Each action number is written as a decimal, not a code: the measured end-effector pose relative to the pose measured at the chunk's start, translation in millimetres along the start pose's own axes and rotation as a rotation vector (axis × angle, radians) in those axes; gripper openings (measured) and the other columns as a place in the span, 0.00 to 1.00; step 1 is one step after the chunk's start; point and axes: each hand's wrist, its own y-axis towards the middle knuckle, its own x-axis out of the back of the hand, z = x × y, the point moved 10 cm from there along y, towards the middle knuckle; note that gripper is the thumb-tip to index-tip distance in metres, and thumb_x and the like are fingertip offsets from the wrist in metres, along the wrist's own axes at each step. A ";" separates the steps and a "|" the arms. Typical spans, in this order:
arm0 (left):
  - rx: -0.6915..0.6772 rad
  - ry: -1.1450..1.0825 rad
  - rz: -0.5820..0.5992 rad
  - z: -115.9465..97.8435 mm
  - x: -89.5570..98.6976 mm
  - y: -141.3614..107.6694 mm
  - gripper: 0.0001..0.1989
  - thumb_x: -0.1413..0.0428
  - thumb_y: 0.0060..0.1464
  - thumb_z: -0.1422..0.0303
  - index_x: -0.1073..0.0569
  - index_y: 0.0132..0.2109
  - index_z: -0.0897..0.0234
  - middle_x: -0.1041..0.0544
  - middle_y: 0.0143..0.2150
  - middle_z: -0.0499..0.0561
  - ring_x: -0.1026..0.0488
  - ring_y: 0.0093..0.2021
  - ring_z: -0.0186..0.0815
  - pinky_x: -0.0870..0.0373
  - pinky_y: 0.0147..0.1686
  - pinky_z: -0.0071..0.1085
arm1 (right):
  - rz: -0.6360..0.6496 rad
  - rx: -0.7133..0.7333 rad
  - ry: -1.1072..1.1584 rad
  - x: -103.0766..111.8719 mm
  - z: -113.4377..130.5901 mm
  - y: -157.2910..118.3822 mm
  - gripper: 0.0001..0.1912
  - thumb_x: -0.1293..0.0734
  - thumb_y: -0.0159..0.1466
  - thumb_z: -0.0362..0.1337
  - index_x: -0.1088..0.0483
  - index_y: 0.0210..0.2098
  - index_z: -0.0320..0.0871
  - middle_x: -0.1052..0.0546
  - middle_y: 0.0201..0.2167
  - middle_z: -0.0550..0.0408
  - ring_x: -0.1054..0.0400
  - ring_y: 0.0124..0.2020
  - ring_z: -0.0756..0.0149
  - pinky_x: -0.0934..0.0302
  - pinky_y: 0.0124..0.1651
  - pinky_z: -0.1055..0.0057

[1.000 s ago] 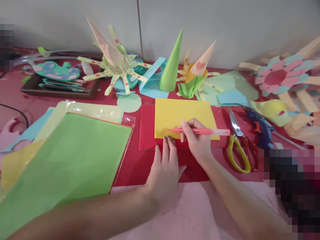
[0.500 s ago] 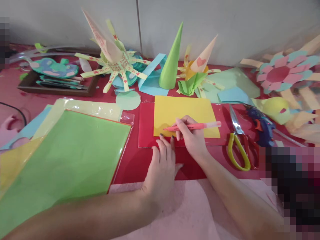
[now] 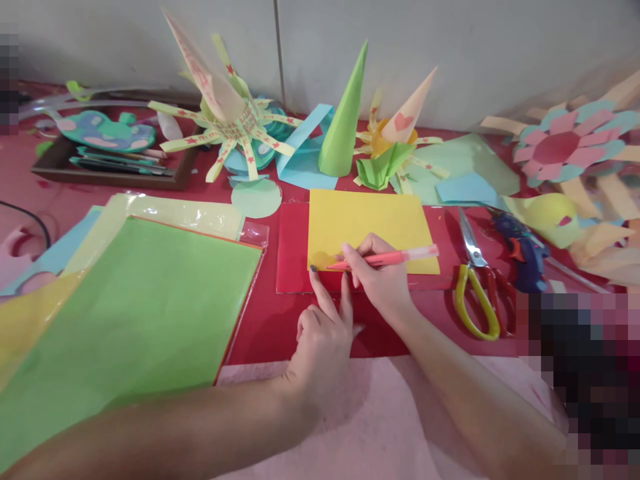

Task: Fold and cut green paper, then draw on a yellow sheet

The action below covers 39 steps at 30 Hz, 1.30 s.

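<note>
My right hand [image 3: 379, 283] is closed around a coral-red marker [image 3: 383, 259] whose clear end points right. The marker's tip is at the lower edge of a yellow sheet of paper [image 3: 370, 217], left of its middle. That sheet lies on a red folder or card [image 3: 293, 247]. My left hand [image 3: 325, 333] rests below the sheet, two fingers stretched apart and the others curled. One fingertip meets the sheet's lower left corner; another is close to the lower edge under the marker. Nothing is held in this hand.
Scissors [image 3: 475, 280] with yellow and red handles lie at right, near a dark blue glue gun [image 3: 525, 250]. A green sheet in plastic [image 3: 150, 307] covers the left. Paper cones, including a green cone [image 3: 345, 123], and a brown tray [image 3: 105, 177] stand behind.
The marker's tip has shifted slightly down to the sheet's lower edge. My left hand's fingers have spread, one reaching left to the sheet's corner while others curled in.
</note>
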 end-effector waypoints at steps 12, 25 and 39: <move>-0.017 0.054 -0.021 -2.2 0.7 0.9 0.27 0.56 0.60 0.61 0.49 0.63 0.67 0.36 0.54 0.73 0.36 0.17 0.27 0.39 0.17 0.28 | 0.035 0.021 -0.065 -2.4 1.2 -1.2 0.17 0.37 0.60 0.42 0.44 0.19 0.44 0.41 0.11 0.65 0.37 0.18 0.73 0.40 0.26 0.74; -0.017 0.037 -0.020 -2.1 -0.3 0.7 0.28 0.56 0.60 0.61 0.50 0.63 0.69 0.37 0.54 0.74 0.37 0.17 0.27 0.40 0.16 0.27 | 0.045 0.013 -0.056 -3.9 0.2 -1.8 0.17 0.37 0.60 0.42 0.45 0.19 0.44 0.42 0.11 0.66 0.41 0.15 0.75 0.40 0.27 0.74; 0.011 -0.042 -0.002 1.2 -1.2 0.5 0.27 0.58 0.61 0.63 0.51 0.64 0.66 0.36 0.55 0.72 0.38 0.17 0.26 0.41 0.17 0.28 | 0.034 0.049 -0.084 -3.8 3.7 -3.3 0.19 0.37 0.60 0.44 0.45 0.18 0.44 0.42 0.12 0.65 0.40 0.16 0.75 0.39 0.27 0.73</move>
